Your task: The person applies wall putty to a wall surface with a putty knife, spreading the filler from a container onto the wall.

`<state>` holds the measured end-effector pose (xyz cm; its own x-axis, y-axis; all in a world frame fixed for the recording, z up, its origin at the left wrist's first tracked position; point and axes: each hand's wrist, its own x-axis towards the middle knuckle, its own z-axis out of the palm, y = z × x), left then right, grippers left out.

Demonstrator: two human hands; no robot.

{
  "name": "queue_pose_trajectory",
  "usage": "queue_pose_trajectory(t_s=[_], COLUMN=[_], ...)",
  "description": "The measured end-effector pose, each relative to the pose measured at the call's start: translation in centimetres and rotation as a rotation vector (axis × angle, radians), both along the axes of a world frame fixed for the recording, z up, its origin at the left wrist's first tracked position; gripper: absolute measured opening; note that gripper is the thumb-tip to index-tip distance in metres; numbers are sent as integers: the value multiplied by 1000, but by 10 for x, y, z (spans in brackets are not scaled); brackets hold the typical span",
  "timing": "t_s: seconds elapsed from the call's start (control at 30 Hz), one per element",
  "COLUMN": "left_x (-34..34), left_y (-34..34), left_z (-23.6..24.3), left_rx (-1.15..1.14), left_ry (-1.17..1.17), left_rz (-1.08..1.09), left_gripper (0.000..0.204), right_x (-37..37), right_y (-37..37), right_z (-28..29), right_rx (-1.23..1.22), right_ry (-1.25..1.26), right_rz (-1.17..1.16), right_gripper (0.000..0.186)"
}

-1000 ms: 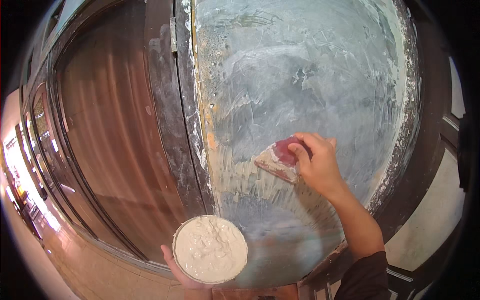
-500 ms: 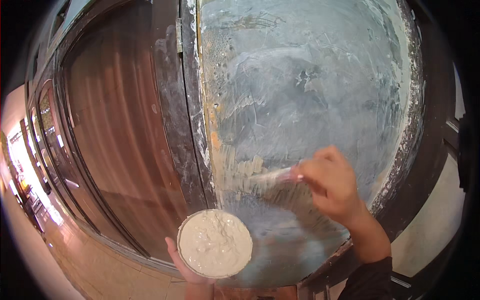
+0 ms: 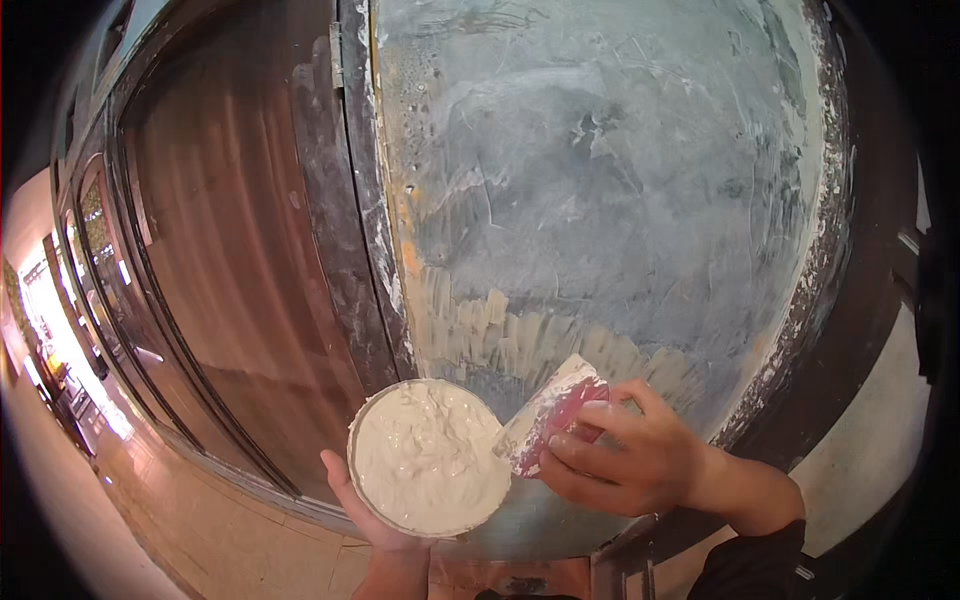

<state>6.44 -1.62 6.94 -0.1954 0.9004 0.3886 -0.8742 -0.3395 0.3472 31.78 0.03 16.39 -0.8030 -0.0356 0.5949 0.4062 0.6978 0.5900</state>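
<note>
My left hand is wrapped under and around a round tub of cream-coloured paste at the lower middle. My right hand grips a pink spreader smeared with pale paste, its edge beside the tub's right rim; whether they touch I cannot tell. Above both hands stands a grey-blue, patchy panel, with streaks of beige paste across its lower part.
A dark wood door with a hinge stands left of the panel. A dark frame curves along the right. A tiled floor runs along the lower left toward a bright opening.
My right hand with the spreader has moved down off the panel to the tub's right side, turning the spreader. The tub is somewhat higher in the picture, and more beige streaks show on the panel.
</note>
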Motion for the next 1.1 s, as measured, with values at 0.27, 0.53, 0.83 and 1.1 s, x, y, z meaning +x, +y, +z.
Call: queue_pose_trajectory(t_s=[0.27, 0.53, 0.83, 1.1], left_x=[23, 41, 68, 88], left_y=[-9, -19, -28, -42], left_z=[3, -4, -9, -16], left_rx=[-48, -54, -43, -38], left_ry=[-22, -67, -80, -97], left_rz=[2, -35, -8, 1], left_gripper=[83, 83, 86, 88], right_x=[16, 35, 60, 77], right_y=[-10, -19, -20, -18], right_z=[-1, 0, -2, -1], right_rx=[33, 27, 61, 42], right_ry=[-4, 6, 20, 123], right_rz=[-31, -44, -59, -17], right_gripper=[21, 20, 17, 19])
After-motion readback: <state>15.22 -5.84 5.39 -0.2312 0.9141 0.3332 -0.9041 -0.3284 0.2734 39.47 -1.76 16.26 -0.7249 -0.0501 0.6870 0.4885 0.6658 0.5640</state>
